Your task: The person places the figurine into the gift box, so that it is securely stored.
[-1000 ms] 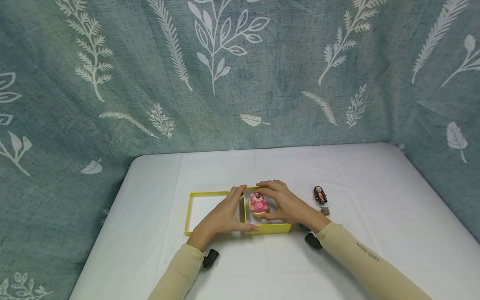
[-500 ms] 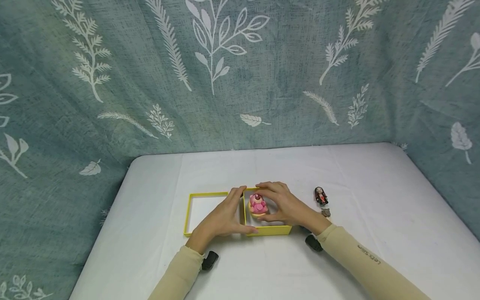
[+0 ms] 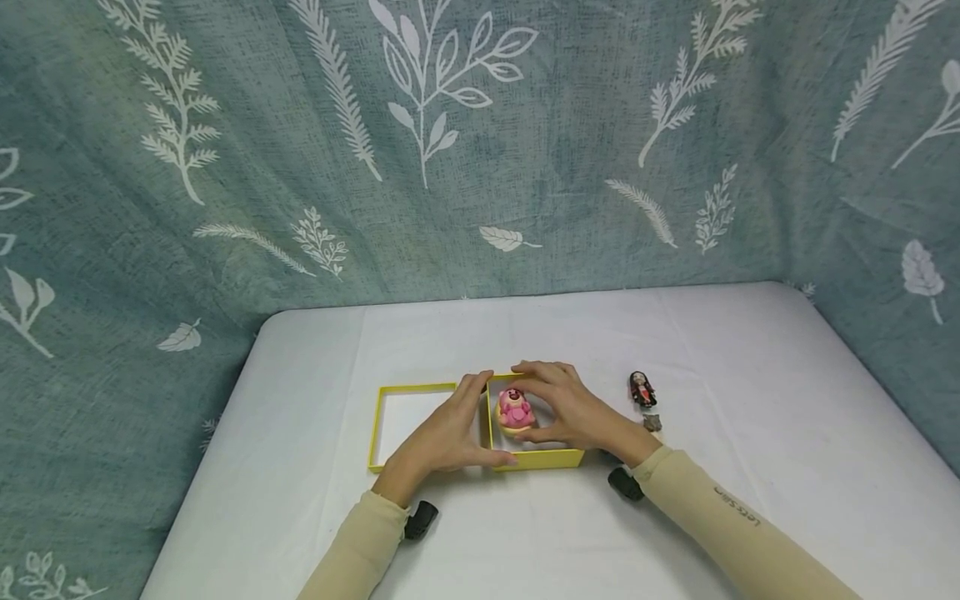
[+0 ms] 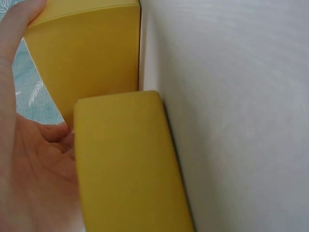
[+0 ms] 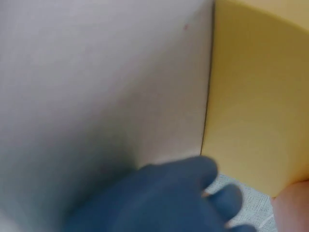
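Observation:
In the head view, a pink bear figure (image 3: 516, 411) on a yellowish base sits inside the yellow box (image 3: 546, 459), near its left wall. My right hand (image 3: 564, 407) reaches in over the box from the right, its thumb and forefinger holding the bear. My left hand (image 3: 442, 433) grips the box by its left side, with the thumb at the front corner and fingertips at the back corner. The left wrist view shows that hand's fingers (image 4: 46, 133) along the yellow box wall (image 4: 91, 58). The bear is hidden in both wrist views.
A yellow-rimmed lid (image 3: 412, 387) with a white inside lies left of the box. To the right are a dark-haired figurine (image 3: 641, 390) and a small grey figure (image 3: 652, 422). A blurred dark blue object (image 5: 159, 198) fills the lower right wrist view. White cloth (image 3: 315, 375) covers the table.

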`<move>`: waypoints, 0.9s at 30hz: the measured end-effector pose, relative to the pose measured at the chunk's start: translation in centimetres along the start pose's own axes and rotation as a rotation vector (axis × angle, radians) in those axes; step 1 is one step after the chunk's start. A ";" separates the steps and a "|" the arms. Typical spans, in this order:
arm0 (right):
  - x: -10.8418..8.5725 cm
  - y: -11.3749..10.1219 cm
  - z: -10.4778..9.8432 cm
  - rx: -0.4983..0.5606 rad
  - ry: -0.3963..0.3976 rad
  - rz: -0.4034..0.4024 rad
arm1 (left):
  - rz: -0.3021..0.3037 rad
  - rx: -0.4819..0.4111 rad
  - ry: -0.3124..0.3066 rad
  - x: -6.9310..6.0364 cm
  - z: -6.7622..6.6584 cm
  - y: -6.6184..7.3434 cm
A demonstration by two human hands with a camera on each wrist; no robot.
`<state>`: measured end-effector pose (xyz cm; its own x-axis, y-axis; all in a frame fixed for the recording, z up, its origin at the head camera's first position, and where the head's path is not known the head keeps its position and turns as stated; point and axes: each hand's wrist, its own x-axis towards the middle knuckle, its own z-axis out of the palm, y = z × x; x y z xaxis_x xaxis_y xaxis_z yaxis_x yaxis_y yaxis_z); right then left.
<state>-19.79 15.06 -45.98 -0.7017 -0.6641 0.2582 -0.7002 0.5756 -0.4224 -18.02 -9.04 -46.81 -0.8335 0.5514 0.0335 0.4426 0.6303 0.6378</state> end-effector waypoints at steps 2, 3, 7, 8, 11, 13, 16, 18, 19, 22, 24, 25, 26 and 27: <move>0.1 0.0 0.0 -0.008 0.000 0.004 | 0.002 0.005 0.003 0.0 0.0 0.0; 0.1 0.0 -0.1 -0.009 -0.001 0.006 | 0.002 0.009 0.005 0.0 0.0 -0.1; 0.1 0.0 -0.1 -0.010 0.006 0.019 | 0.007 0.010 0.004 0.0 0.0 -0.1; 0.2 0.0 -0.1 -0.007 0.007 0.025 | 0.010 0.011 0.003 0.0 0.0 -0.1; 0.3 0.0 0.0 -0.007 0.014 0.046 | 0.011 0.009 0.003 0.0 0.0 0.0; 0.4 -0.1 0.1 -0.016 0.017 0.058 | 0.011 0.009 0.005 0.0 0.0 0.0; 0.6 -0.2 0.2 -0.055 0.021 0.071 | 0.006 0.011 0.009 0.0 0.0 0.1; 0.7 -0.4 0.3 -0.079 0.024 0.086 | 0.005 0.013 0.014 0.0 0.0 0.1; 0.8 -0.4 0.3 -0.093 0.026 0.093 | 0.005 0.013 0.015 -0.1 0.0 0.1; 0.9 -0.6 0.4 -0.116 0.028 0.121 | 0.007 0.011 0.016 -0.1 0.0 0.1; 0.9 -0.7 0.5 -0.125 0.028 0.136 | 0.008 0.010 0.014 -0.1 0.0 0.1; 0.9 -0.7 0.5 -0.130 0.029 0.141 | 0.009 0.010 0.013 -0.1 0.0 0.1; 0.9 -0.7 0.5 -0.132 0.030 0.146 | 0.008 0.012 0.011 -0.1 0.0 0.1; 0.9 -0.7 0.6 -0.133 0.029 0.149 | 0.007 0.013 0.010 0.0 0.0 0.1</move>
<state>-19.86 13.75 -45.92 -0.8009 -0.5539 0.2276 -0.5984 0.7257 -0.3396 -17.93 -8.99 -46.79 -0.8337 0.5504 0.0457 0.4526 0.6335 0.6275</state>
